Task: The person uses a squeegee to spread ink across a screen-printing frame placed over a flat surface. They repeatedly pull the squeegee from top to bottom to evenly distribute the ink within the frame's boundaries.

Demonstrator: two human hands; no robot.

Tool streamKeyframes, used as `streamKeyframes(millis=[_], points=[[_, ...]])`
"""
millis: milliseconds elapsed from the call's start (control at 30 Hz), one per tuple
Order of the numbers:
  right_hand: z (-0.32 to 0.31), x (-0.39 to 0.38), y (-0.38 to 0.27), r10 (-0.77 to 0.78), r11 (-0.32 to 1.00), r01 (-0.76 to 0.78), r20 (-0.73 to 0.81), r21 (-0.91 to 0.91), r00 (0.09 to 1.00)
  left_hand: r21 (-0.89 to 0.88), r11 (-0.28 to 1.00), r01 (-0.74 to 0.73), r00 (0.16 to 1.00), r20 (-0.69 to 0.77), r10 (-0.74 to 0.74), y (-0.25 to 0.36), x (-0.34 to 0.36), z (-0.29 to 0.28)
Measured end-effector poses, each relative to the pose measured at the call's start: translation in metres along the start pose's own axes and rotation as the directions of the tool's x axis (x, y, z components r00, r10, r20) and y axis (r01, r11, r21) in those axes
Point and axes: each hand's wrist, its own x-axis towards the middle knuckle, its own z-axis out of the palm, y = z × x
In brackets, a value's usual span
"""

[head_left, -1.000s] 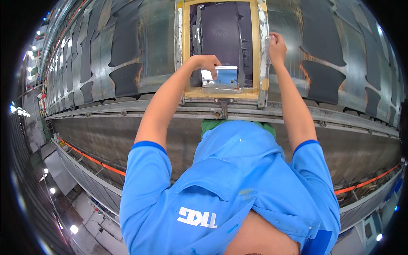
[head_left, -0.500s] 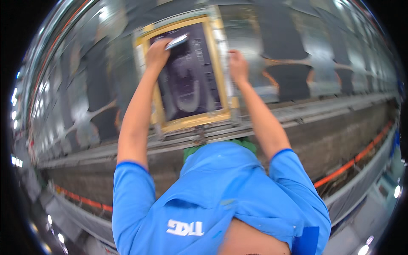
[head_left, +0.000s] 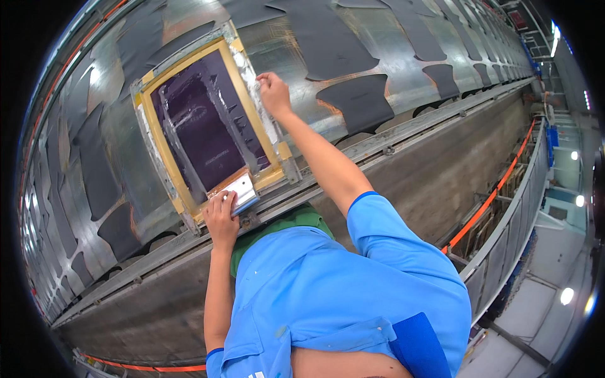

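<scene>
A screen-printing frame (head_left: 249,108) with yellow-taped sides lies on the metal table, its dark purple mesh (head_left: 205,123) streaked with grey, wet-looking ink. At the frame's near end, my left hand (head_left: 220,220) is closed on a squeegee (head_left: 242,189) with a shiny metal holder. The squeegee's blade rests by the near edge of the mesh, and my palm side is hidden. My right hand (head_left: 275,96) is at the frame's right outer edge, fingers curled together and fingertips close to the white-crusted side. What they pinch, if anything, is hidden.
Dark grey cut fabric pieces (head_left: 353,104) lie in rows on the metal table (head_left: 403,75) on both sides. A metal rail (head_left: 435,120) runs along its near edge, close to my body. An orange pipe (head_left: 498,189) and grey trough (head_left: 504,233) stretch behind at right.
My left hand has drawn the squeegee from the far part of the mesh to the near end. My right hand stays by the frame's right edge. The view has turned.
</scene>
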Motion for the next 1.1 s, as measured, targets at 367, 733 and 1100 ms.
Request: streamKeyframes(millis=[367, 733, 1100], points=[[0.004, -0.008, -0.068, -0.001, 0.992, 0.008, 0.05, -0.122, 0.999, -0.111, 0.991, 0.073, 0.995, 0.083, -0.064, -0.036, 0.004, -0.085], [-0.073, 0.008, -0.045, 0.072, 0.983, -0.079, 0.051, 0.166, 0.996, 0.026, 0.994, 0.107, 0.966, 0.234, -0.11, 0.05, 0.074, -0.094], [-0.064, -0.001, -0.04, 0.07, 0.991, -0.071, 0.014, 0.114, 0.997, -0.066, 0.992, 0.109, 0.975, 0.203, -0.093, 0.037, 0.055, -0.077]])
